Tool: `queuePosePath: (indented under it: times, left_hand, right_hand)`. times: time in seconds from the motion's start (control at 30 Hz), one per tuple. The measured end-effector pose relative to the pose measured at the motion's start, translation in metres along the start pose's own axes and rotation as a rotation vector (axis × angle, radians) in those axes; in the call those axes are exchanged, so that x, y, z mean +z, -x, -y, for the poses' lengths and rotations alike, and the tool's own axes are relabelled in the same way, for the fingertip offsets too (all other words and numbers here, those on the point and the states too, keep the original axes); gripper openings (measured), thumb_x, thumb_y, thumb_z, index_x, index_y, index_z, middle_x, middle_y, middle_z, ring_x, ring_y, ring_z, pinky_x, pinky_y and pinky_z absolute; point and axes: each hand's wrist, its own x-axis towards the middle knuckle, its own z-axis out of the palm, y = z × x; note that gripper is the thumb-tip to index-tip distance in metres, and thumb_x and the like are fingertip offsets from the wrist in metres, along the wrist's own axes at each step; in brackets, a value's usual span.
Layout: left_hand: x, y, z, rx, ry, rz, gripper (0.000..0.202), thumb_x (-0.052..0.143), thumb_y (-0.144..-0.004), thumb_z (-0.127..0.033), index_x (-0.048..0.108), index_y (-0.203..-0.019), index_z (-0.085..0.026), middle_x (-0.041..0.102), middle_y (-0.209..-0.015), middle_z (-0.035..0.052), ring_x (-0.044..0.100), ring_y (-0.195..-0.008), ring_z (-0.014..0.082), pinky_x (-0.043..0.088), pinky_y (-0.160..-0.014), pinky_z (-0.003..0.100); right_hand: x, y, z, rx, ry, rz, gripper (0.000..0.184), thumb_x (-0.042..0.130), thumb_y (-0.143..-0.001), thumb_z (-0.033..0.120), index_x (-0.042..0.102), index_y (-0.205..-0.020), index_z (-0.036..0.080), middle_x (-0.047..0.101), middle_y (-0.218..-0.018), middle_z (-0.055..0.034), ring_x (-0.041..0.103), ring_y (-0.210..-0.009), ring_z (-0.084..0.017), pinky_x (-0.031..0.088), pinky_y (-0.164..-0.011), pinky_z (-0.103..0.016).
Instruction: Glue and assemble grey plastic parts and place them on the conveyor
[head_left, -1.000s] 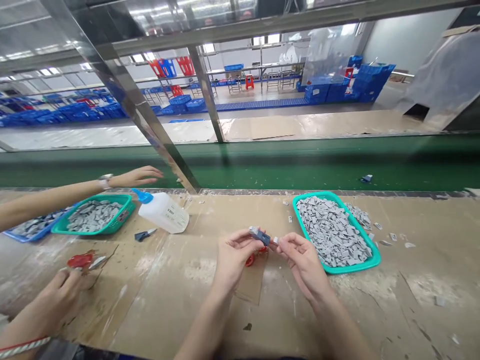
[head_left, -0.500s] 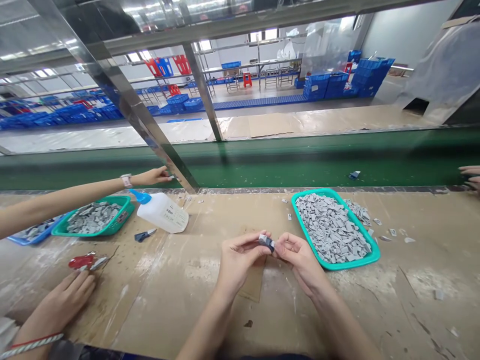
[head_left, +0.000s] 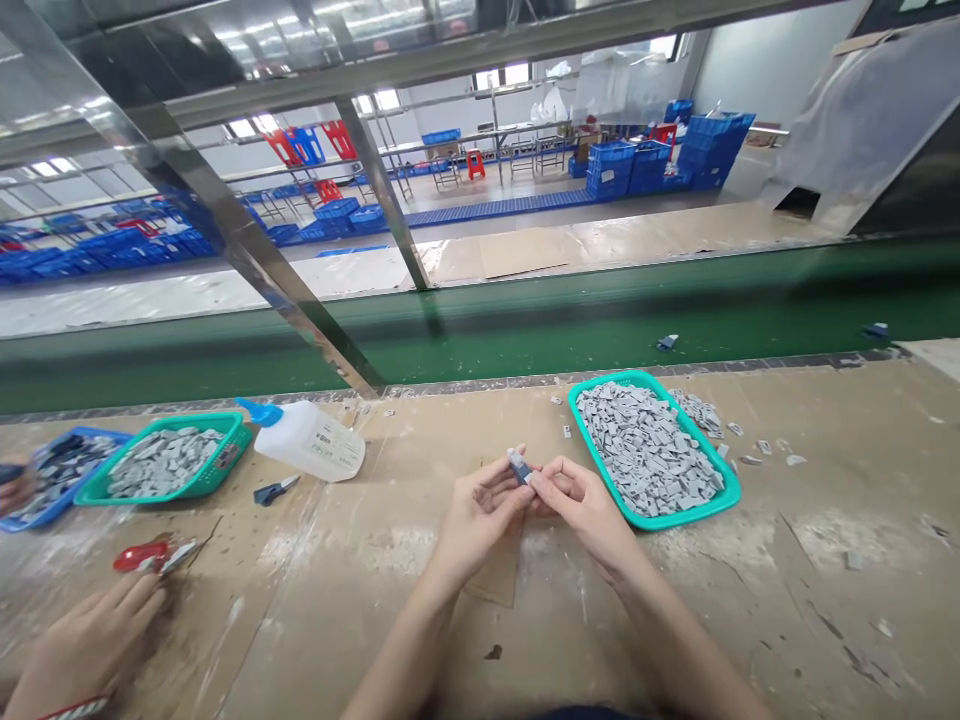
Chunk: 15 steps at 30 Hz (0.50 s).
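Observation:
A small dark blue and grey plastic part (head_left: 519, 467) is between my hands above the cardboard-covered bench, tilted with its grey end up. My left hand (head_left: 480, 515) supports it with thumb and fingers. My right hand (head_left: 576, 500) pinches its lower end; whether it also holds a smaller piece there is hidden. Just right of my hands lies a green basket (head_left: 731, 487) full of small grey plastic pieces (head_left: 649, 445).
A white bottle (head_left: 319, 440) with a blue nozzle lies tilted near a loose dark part (head_left: 274, 490). At left are a green basket (head_left: 238, 437), a blue basket (head_left: 112, 437) and a co-worker's hand (head_left: 97, 635) by a red tool (head_left: 140, 556). Behind runs a green belt (head_left: 495, 340).
The part in my hands has turned, its grey end now pointing up. A co-worker's arm has drawn back from the belt to the blue basket. The hand at the right edge is gone.

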Motion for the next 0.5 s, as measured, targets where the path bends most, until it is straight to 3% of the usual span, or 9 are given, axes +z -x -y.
queuePosePath:
  times: [0.1,0.23,0.37,0.5]
  left_hand:
    - [-0.013,-0.012,0.004,0.058,-0.048,-0.098,0.058,0.060,-0.082,-0.028,0.039,-0.135,-0.017,0.064,-0.114,0.0119,0.063,-0.100,0.0213,0.049,-0.092,0.037]
    - [-0.056,-0.050,0.013,0.158,-0.241,-0.304,0.051,0.049,-0.088,-0.035,0.038,-0.134,-0.018,0.062,-0.113,0.0130,0.064,-0.092,0.0196,0.052,-0.080,0.035]
    - [-0.104,-0.105,0.023,0.196,-0.544,-0.438,0.043,0.040,-0.090,-0.030,0.043,-0.130,-0.015,0.063,-0.102,0.0117,0.064,-0.082,0.0178,0.052,-0.078,0.036]
    - [-0.123,-0.158,0.028,0.236,-0.698,-0.476,0.042,0.041,-0.089,-0.024,0.042,-0.130,-0.015,0.063,-0.099,0.0125,0.062,-0.087,0.0209,0.047,-0.086,0.040]
  right_hand:
    - [-0.024,-0.003,0.003,-0.119,0.334,-0.175,0.028,0.054,-0.084,0.045,0.060,-0.080,0.019,0.067,-0.080,-0.0046,0.060,-0.078,-0.019,0.047,-0.073,-0.032]
    - [-0.070,-0.006,0.002,-0.321,0.982,-0.609,0.021,0.057,-0.081,0.034,0.067,-0.097,0.022,0.067,-0.093,-0.0068,0.048,-0.100,-0.028,0.037,-0.090,-0.044]
    - [-0.086,-0.009,-0.005,-0.201,1.328,-0.603,0.018,0.058,-0.079,0.025,0.072,-0.092,0.027,0.065,-0.099,-0.0080,0.039,-0.107,-0.034,0.036,-0.082,-0.047]
    - [-0.078,-0.015,-0.010,-0.099,1.429,-0.590,0.019,0.056,-0.082,0.023,0.074,-0.083,0.030,0.060,-0.103,-0.0088,0.037,-0.108,-0.034,0.035,-0.076,-0.043]
